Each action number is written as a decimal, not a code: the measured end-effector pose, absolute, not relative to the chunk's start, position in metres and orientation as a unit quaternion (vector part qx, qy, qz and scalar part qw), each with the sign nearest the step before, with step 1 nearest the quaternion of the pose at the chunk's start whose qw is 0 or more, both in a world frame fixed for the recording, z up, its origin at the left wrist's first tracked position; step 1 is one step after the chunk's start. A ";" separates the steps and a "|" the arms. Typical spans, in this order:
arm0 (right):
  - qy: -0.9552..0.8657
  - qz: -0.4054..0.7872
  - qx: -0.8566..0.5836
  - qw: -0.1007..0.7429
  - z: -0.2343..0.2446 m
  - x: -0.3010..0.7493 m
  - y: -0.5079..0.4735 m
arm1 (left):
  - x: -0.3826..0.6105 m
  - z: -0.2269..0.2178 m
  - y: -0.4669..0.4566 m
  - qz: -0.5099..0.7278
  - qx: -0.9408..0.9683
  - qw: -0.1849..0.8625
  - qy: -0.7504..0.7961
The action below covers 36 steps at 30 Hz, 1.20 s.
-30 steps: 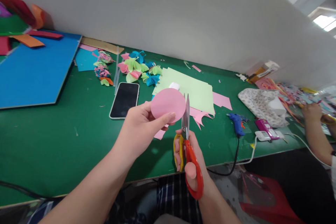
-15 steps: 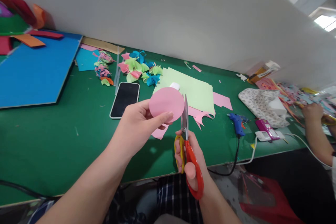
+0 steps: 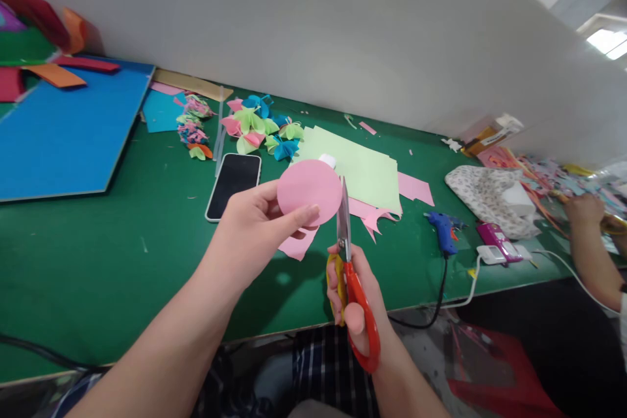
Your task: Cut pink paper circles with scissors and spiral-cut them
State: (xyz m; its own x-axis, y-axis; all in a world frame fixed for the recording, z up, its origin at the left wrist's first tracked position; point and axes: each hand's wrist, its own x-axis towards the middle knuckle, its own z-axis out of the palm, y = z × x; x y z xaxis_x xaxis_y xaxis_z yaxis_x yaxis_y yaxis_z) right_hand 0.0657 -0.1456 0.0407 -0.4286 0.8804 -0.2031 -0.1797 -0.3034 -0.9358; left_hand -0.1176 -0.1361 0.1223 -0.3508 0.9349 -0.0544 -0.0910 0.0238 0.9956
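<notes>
My left hand [image 3: 255, 228] pinches a round pink paper disc [image 3: 308, 191] between thumb and fingers, holding it up above the green table [image 3: 122, 241]. My right hand [image 3: 357, 300] grips red and yellow scissors [image 3: 350, 274], blades pointing up and closed against the disc's right edge. A pink paper scrap [image 3: 296, 245] lies on the table just below the disc.
A black phone [image 3: 234, 184] lies left of the disc. Behind it are pale green sheets [image 3: 362, 170], folded paper flowers [image 3: 257, 127] and a blue board [image 3: 63, 137]. A blue glue gun [image 3: 443, 228], a patterned cloth [image 3: 490, 192] and another person's arm [image 3: 588, 241] are at the right.
Both hands and the disc have drifted slightly left and down. The scissors stay at the disc's right edge.
</notes>
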 end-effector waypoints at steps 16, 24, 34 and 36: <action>-0.486 0.698 -0.378 0.365 0.040 0.067 -0.144 | -0.120 0.121 -0.135 0.594 0.369 0.430 0.571; -0.478 0.697 -0.397 0.357 0.041 0.069 -0.145 | -0.121 0.121 -0.135 0.581 0.377 0.411 0.593; -0.466 0.705 -0.406 0.349 0.041 0.070 -0.144 | -0.124 0.123 -0.135 0.584 0.375 0.409 0.592; -0.458 0.710 -0.410 0.345 0.040 0.071 -0.144 | -0.124 0.122 -0.135 0.585 0.374 0.409 0.593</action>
State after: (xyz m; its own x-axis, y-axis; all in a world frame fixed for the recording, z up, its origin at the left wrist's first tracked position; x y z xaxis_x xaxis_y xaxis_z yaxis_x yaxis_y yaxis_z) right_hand 0.0708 -0.1436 0.0404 -0.4265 0.8645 -0.2659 -0.1143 -0.3432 -0.9323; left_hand -0.1243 -0.1350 0.1224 -0.3856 0.9214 -0.0477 -0.0351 0.0370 0.9987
